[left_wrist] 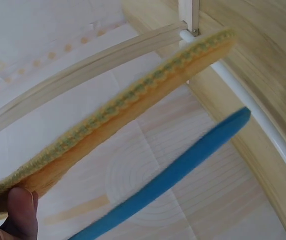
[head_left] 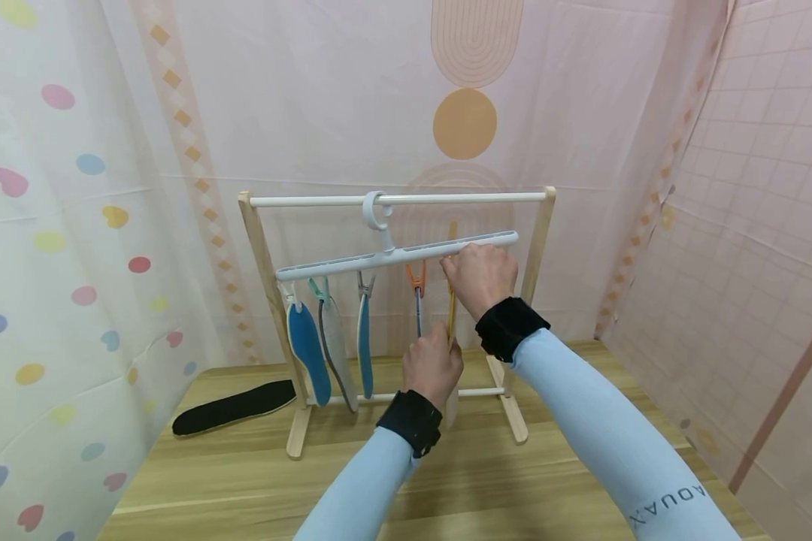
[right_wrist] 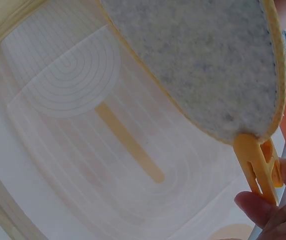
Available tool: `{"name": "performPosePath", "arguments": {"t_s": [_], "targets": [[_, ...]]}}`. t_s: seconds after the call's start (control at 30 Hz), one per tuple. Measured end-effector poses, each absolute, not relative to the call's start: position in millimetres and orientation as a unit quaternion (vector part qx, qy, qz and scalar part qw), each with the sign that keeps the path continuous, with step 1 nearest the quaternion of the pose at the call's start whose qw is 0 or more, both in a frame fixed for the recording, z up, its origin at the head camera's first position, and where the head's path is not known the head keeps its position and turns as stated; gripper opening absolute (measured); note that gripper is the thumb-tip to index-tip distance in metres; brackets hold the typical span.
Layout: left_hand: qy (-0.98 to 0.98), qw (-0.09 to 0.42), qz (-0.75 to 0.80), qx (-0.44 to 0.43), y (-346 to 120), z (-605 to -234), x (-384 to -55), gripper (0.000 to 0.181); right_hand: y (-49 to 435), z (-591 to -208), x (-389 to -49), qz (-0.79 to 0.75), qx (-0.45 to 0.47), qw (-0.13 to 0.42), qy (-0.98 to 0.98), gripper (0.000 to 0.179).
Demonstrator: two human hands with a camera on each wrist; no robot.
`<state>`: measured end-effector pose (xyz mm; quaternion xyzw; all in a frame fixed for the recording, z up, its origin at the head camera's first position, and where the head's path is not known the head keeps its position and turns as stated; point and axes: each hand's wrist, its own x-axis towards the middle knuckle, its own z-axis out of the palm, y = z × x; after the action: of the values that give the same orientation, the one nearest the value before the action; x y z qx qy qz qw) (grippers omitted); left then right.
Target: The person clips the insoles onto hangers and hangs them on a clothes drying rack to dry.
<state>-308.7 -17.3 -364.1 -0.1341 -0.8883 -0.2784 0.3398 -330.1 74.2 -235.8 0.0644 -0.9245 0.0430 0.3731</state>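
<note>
My right hand (head_left: 480, 278) is under the raised right end of a pale blue hanger (head_left: 338, 265), pinching a yellow clothespin (right_wrist: 255, 162) between thumb and fingers. The clothespin's tip sits on the rounded end of a speckled grey insole (right_wrist: 197, 60) with a yellow edge. Lower down, my left hand (head_left: 433, 368) holds this insole by its side; its edge (left_wrist: 113, 112) looks yellow and stitched in the left wrist view. Just left of my right hand, an orange clothespin (head_left: 416, 279) carries a blue insole (left_wrist: 167, 180), seen edge-on.
The tilted hanger hooks over the white bar (head_left: 311, 201) of a wooden rack (head_left: 271, 300). Two blue insoles (head_left: 307, 353) and a whitish one (head_left: 338, 353) hang from clothespins on its lower left half. A black insole (head_left: 233, 408) lies on the wooden table (head_left: 210, 481).
</note>
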Motion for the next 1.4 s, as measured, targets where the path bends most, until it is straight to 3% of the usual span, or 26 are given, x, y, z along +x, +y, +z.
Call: {"name": "performPosePath", "arguments": {"t_s": [0.7,1.4], "targets": [[-0.888,0.333,-0.282,-0.144,-13,-356,-309,0.013,75,-241,-323,0.038,0.07,0.394,-0.916,0.068],[-0.895,0.317,-0.274,-0.15,-14,-361,-309,0.026,80,-260,-318,0.074,0.094,0.414,-0.902,0.06]]}}
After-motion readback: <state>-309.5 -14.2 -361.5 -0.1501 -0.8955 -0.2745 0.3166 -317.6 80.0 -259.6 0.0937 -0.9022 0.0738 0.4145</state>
